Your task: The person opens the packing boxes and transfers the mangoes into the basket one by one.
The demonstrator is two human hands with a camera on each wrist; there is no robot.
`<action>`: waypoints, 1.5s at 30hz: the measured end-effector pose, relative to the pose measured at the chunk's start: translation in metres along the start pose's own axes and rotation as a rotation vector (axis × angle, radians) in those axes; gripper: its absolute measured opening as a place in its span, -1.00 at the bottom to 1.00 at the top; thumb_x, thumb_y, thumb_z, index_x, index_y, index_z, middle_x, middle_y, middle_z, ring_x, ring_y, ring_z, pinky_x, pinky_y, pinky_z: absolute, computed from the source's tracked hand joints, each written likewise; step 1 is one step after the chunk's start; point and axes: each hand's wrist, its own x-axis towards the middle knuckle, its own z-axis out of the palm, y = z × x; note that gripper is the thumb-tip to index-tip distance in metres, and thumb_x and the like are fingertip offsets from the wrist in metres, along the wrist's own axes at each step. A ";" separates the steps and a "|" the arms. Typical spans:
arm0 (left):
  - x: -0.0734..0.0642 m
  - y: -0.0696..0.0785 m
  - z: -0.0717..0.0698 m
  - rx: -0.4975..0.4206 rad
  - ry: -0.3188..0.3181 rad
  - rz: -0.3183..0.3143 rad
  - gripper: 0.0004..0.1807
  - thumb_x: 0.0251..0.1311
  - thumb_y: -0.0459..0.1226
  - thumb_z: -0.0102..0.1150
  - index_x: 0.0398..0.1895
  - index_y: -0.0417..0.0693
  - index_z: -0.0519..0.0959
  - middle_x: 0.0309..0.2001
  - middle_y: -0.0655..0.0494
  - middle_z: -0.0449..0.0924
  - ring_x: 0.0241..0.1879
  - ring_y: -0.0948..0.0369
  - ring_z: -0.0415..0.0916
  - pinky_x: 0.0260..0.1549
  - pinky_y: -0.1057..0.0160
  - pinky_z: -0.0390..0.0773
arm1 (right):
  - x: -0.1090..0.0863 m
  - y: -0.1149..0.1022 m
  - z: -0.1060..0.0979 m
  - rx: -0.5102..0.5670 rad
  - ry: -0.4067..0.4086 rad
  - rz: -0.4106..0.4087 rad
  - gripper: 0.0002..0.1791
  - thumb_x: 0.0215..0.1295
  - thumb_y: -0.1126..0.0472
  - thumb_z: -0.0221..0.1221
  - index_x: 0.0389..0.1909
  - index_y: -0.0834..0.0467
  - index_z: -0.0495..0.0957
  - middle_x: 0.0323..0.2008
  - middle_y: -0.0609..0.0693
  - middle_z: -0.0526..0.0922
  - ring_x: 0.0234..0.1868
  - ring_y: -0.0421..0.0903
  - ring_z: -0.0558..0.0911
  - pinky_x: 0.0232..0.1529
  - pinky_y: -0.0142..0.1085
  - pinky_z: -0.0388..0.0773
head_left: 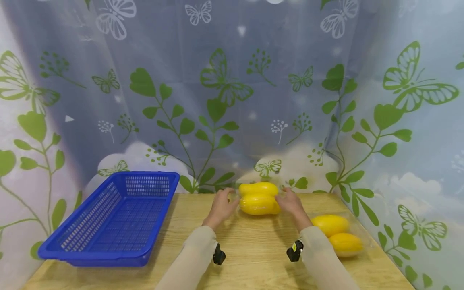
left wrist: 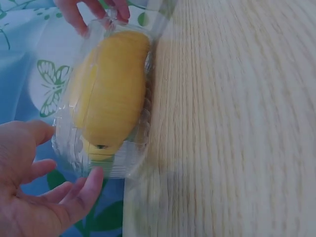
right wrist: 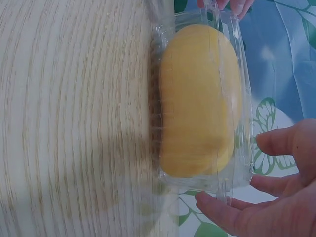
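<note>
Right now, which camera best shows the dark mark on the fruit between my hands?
The left wrist view: up close, through the clear box, the dark mark shows near one end of the yellow fruit. The right wrist view shows large fruit but no mark; in the head view, fruit looks small, no mark visible.

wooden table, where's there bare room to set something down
Bare table lies between the left sleeve and right sleeve, and between the blue basket and left sleeve. Crowded: the back, where the left hand and right hand flank one fruit box, and the right, with another box.
</note>
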 end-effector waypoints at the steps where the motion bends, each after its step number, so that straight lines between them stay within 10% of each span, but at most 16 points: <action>1: 0.001 0.001 0.000 -0.003 0.002 -0.007 -0.53 0.49 -0.15 0.13 0.35 -0.18 0.48 0.28 -0.29 0.43 0.12 -0.15 0.52 0.09 -0.09 0.62 | 0.001 0.000 0.000 -0.009 0.000 -0.005 -0.31 0.56 0.11 -0.04 0.57 0.34 0.07 0.50 0.47 0.22 0.47 0.43 0.30 0.39 0.25 0.37; 16: -0.002 0.006 -0.005 0.022 0.023 -0.012 -0.52 0.49 -0.18 0.11 0.35 -0.25 0.48 0.30 -0.35 0.48 0.24 -0.23 0.50 0.18 -0.19 0.58 | -0.005 -0.001 0.000 -0.052 -0.004 -0.107 -0.41 0.54 0.15 0.07 0.45 0.37 0.29 0.45 0.46 0.32 0.41 0.42 0.38 0.30 0.24 0.47; 45: -0.054 0.004 -0.024 0.100 0.115 0.115 -0.62 0.40 -0.30 0.20 0.19 -0.33 0.59 0.03 -0.36 0.62 0.03 -0.21 0.59 0.04 -0.19 0.64 | -0.044 -0.005 0.006 -0.125 -0.042 -0.185 -0.44 0.31 0.22 0.37 0.29 0.27 0.49 0.24 0.39 0.56 0.26 0.34 0.54 0.07 0.15 0.64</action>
